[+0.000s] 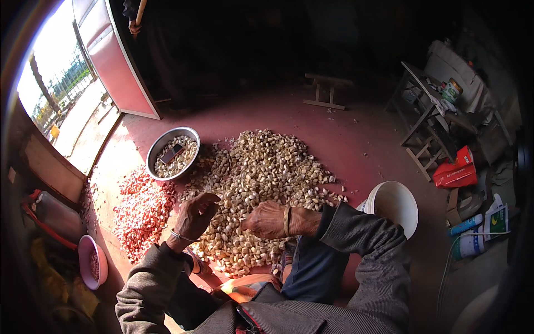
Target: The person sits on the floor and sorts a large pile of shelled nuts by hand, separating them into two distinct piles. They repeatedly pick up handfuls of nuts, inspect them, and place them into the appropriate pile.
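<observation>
Left hand (196, 218) and right hand (268, 220) are curled, any pinched item indiscernible; a leftward sweep could mix the pale pile (267, 167) into the pink pile (142, 209).

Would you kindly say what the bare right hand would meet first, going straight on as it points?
Probably the bare left hand with the thin silvery bangle at its wrist, though depth is unclear.

Viewing remotely, I log: red-panelled door (115, 64), open, upper left; low wooden stool (328, 80) toward the back; red bag (457, 168) near a table (418, 77), right side.
</observation>
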{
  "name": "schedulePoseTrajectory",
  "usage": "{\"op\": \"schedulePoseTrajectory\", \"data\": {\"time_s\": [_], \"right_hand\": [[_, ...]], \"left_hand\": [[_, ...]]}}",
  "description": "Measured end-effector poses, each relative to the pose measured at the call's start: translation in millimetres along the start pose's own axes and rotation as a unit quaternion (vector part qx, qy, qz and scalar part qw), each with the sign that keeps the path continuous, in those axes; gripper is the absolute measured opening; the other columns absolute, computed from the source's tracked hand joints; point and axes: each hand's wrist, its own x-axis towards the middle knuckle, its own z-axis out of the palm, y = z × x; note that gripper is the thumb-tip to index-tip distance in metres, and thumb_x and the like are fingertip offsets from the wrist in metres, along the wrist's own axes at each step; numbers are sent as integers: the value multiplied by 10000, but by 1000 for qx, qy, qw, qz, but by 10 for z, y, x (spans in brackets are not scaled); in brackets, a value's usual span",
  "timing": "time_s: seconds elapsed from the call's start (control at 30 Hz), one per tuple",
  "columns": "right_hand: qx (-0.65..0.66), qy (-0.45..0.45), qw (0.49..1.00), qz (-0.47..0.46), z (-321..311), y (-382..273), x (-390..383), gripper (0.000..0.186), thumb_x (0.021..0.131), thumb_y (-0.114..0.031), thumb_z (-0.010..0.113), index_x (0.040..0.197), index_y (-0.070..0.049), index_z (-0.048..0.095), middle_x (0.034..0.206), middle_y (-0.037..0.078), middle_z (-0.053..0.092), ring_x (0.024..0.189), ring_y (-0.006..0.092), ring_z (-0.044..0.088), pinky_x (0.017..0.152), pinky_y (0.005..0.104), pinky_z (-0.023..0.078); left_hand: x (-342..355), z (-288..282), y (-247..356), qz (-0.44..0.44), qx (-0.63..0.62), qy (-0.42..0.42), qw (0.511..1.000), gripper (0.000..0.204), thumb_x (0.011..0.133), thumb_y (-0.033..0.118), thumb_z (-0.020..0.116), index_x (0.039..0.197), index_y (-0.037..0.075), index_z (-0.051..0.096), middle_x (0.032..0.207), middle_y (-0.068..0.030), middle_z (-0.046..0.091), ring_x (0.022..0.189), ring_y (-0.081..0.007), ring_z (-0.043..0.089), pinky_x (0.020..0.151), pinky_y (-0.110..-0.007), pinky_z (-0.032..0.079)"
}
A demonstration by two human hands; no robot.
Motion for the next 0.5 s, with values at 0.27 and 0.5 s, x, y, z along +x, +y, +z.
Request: {"op": "schedulePoseTrajectory", "data": {"time_s": [0.27,0.5], "right_hand": [[1,-217,971,100,-136,-40,15,145,890,-199,618,960,-80,572,793,120,664,749,352,683,649,461,545],[33,-215,971,102,-64,17,137,267,912,-202,597,1159,-102,621,841,136,666,776,370,676,651,472,541]], "left_hand": [[-135,595,-363,191,190,-334,903,556,852,214,656,1376,104,503,1080,-112,619,1062,-323,604,896,-484,472],[87,392,-292,184,118,-259,941,330,888,206,629,1189,69,618,1004,-165,683,969,-370,660,838,-471,513]]}}
